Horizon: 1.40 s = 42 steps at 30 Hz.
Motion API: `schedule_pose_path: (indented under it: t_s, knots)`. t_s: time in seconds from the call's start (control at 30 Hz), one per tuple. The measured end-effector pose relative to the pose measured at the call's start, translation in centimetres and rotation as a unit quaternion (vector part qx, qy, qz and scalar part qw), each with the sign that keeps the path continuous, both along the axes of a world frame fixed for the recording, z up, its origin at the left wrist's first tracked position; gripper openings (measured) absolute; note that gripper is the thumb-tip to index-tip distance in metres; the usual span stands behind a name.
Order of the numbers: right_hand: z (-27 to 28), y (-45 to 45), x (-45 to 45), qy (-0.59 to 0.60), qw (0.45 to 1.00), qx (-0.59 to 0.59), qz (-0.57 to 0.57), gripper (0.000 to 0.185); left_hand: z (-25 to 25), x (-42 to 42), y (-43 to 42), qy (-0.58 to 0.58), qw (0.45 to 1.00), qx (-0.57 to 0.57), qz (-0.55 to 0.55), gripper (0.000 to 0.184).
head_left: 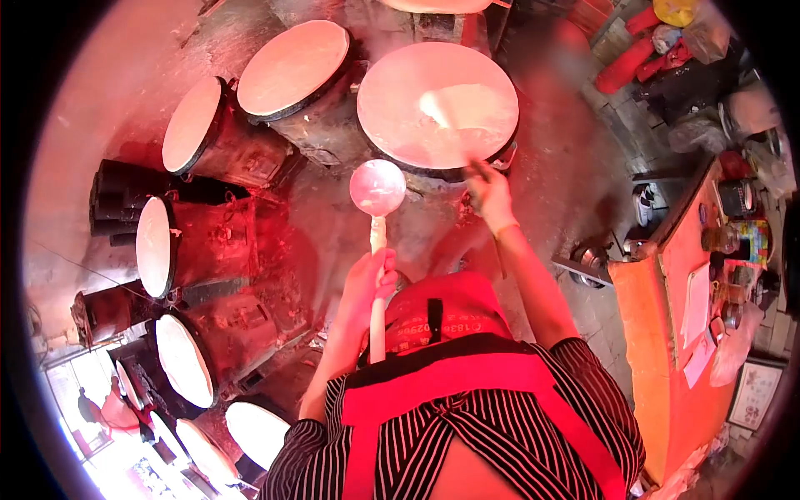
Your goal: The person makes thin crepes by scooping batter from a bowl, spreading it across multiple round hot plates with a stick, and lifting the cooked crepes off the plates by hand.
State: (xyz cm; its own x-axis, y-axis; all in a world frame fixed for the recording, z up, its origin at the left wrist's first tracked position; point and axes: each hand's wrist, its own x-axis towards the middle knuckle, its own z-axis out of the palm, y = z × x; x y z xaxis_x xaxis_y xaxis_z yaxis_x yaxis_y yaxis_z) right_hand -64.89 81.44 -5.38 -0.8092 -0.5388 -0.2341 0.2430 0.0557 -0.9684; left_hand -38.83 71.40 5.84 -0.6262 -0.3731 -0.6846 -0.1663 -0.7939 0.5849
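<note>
My left hand (372, 273) is closed around the pale handle of a round ladle (377, 187). The ladle's bowl hangs just in front of the large round griddle (392, 108), with pinkish-white stuff in it. At the griddle's near right edge, my right hand (490, 196) is closed, its fingers smeared by motion. A thin stick seems to run through it, and its far end is blurred. A pale layer of batter (471, 104) covers the griddle's surface, with a brighter wedge right of the middle.
Several more round griddles on drum-like stands curve along the left, including a pale one (293, 68), a tilted one (192, 125) and an upright-looking one (154, 247). An orange-covered table (654, 358) with papers and jars stands at the right. A red cap and apron fill the bottom.
</note>
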Motion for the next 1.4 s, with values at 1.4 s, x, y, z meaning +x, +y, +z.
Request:
schedule_pose_path:
  t_s: [1.4]
  knots:
    - [0.8,7.2,2.9,0.218,0.952,0.118,0.181,0.040,3.0,-7.4,-6.6,0.116,0.948,0.295,0.026,0.007]
